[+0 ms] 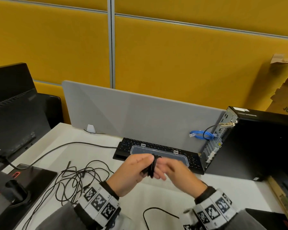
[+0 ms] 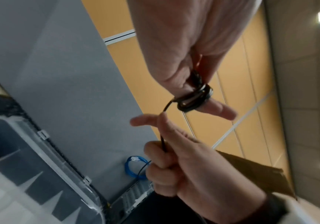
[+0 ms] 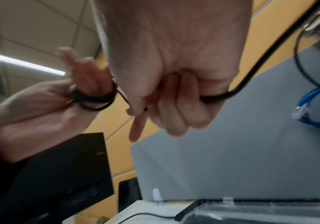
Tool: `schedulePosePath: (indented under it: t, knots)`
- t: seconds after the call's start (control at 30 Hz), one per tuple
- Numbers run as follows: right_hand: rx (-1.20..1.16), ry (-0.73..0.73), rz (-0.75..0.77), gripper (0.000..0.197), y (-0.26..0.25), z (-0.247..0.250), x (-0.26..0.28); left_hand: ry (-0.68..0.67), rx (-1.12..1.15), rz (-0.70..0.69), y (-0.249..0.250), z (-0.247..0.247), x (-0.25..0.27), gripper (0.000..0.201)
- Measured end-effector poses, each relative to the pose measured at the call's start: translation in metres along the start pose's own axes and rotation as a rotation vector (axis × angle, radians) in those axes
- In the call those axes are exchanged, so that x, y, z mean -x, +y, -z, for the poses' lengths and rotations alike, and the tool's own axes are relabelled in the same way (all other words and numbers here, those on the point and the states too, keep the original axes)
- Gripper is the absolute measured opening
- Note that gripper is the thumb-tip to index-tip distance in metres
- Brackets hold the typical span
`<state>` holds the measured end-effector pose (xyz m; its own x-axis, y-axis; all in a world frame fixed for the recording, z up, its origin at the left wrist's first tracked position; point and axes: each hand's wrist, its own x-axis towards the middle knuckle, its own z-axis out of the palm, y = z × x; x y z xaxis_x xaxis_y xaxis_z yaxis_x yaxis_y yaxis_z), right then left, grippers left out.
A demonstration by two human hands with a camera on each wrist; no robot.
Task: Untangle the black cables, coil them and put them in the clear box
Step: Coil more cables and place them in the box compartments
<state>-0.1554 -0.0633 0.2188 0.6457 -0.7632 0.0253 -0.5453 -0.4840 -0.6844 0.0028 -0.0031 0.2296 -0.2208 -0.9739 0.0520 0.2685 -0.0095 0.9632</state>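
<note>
My left hand (image 1: 140,165) is raised over the desk with a black cable coil (image 1: 152,168) wound round its fingers; the thumb presses on the coil (image 2: 195,98). My right hand (image 1: 166,170) sits just right of it and grips the same cable's free length (image 2: 162,136), which trails off past my fist (image 3: 270,50). A slack loop (image 1: 156,211) lies on the desk near me. More black cables lie in a tangle (image 1: 73,180) on the white desk to the left. The clear box (image 1: 140,150) rests open on the keyboard behind my hands.
A black keyboard (image 1: 125,146) lies against the grey divider (image 1: 140,113). A black PC tower (image 1: 256,143) stands at the right with a blue network cable (image 1: 204,135) hanging by it. A monitor (image 1: 12,113) and its base fill the left side.
</note>
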Motion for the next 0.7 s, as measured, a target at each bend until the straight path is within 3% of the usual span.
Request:
schedulePosePath:
  t: [0.1,0.17,0.23,0.3,0.4,0.5,0.57,0.63,0.7]
  knots:
    - [0.054,-0.256,-0.032,0.026,-0.013,-0.019,0.01,0.159,-0.145,-0.087,-0.009,0.002,-0.008,0.028]
    - [0.174,-0.368,-0.037,0.033,-0.024,-0.023,0.017,0.221,-0.397,-0.142,-0.022,0.009,-0.012,0.028]
    - [0.275,-0.378,-0.002,0.035,-0.028,-0.02,0.022,0.202,-0.63,-0.118,-0.032,0.015,-0.01,0.034]
    - [0.315,-0.25,0.056,0.031,-0.029,-0.007,0.021,0.105,-0.7,-0.024,-0.036,0.018,-0.007,0.05]
    - [0.35,0.016,0.105,0.033,-0.015,0.014,0.013,-0.113,-0.477,0.152,-0.025,0.015,-0.001,0.052]
    - [0.317,0.15,0.098,0.04,0.002,0.019,0.004,-0.239,-0.188,0.128,-0.008,0.011,0.002,0.036]
    - [0.34,0.061,0.026,0.037,0.009,0.013,0.001,-0.172,-0.079,-0.014,0.002,0.008,-0.001,0.031]
    - [0.32,-0.125,-0.029,0.034,0.008,0.0,0.005,0.019,0.024,-0.124,0.01,0.007,-0.006,0.028]
    - [0.227,-0.294,-0.023,0.036,-0.004,-0.018,0.014,0.195,-0.086,-0.211,0.006,0.011,-0.014,0.025]
